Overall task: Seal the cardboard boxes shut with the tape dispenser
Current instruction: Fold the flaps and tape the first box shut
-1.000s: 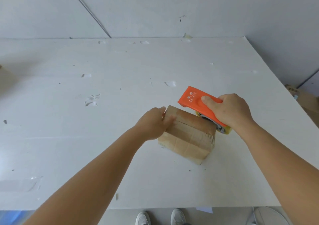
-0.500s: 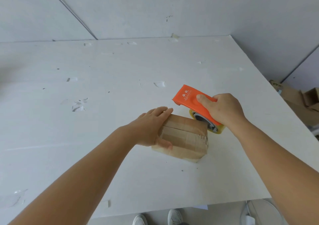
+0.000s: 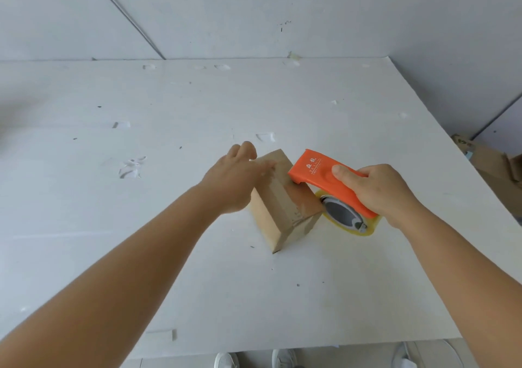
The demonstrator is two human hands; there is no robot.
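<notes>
- A small cardboard box (image 3: 278,198) sits on a white table (image 3: 339,297), about mid-table and a little right of centre, turned so one corner points toward the near edge.
- Clear tape already runs over the box's top and down its near right face.
- The left hand (image 3: 233,182) is at the box's far left side, partly blurred. Its fingers (image 3: 243,148) are loosely spread and raised past the box's far corner, and the thumb reaches onto the top. It grips nothing; whether the palm touches the box I cannot tell.
- The right hand (image 3: 378,192) is wrapped tight around an orange dispenser (image 3: 319,174), thumb laid along its top, the other fingers curled under and out of sight.
- The dispenser's far end rests on or just over the right part of the box top; contact is not clear.
- A roll (image 3: 348,219) of yellowish clear tape on a grey hub hangs under the dispenser, just right of the box and close above the table.
- The table surface is scuffed, with small dents, dark specks and a few stuck scraps of tape.
- Grey wall panels (image 3: 254,14) rise behind the far edge.
- At far right, past the table's edge, lies brown cardboard (image 3: 491,167).
- Below the near edge, two white shoes (image 3: 226,360) show on the floor.
</notes>
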